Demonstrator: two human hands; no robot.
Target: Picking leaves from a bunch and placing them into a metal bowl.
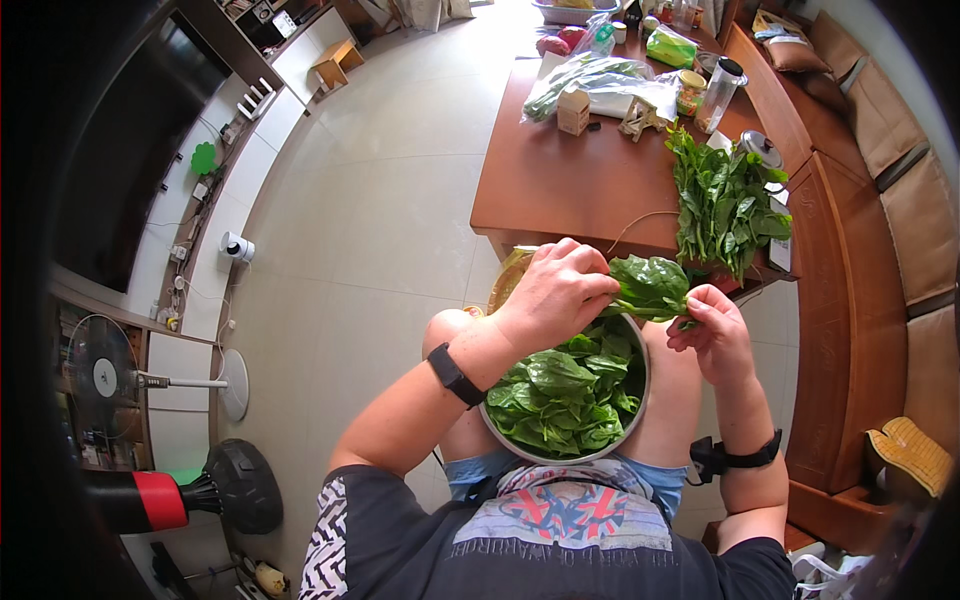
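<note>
Between my two hands a sprig of leafy greens (649, 285) is stretched above the rim of a round metal bowl (643, 390). My left hand (562, 289) pinches its stem end or leaf edge; which one is hidden by the fingers. My right hand (712, 326) grips the other end between thumb and forefinger. The bowl rests on my lap, heaped with loose green leaves (562, 397). A larger bunch of leafy greens (727, 202) lies on the right front corner of the wooden table (577, 180), beyond my right hand.
A yellow-lined basket (510, 281) stands below the table edge, behind my left hand. Bagged vegetables (577, 79), a small carton (573, 112), a jar (690, 92) and a clear bottle (718, 96) stand farther back. A phone (781, 251) lies by the bunch. A wooden bench (825, 315) runs along the right.
</note>
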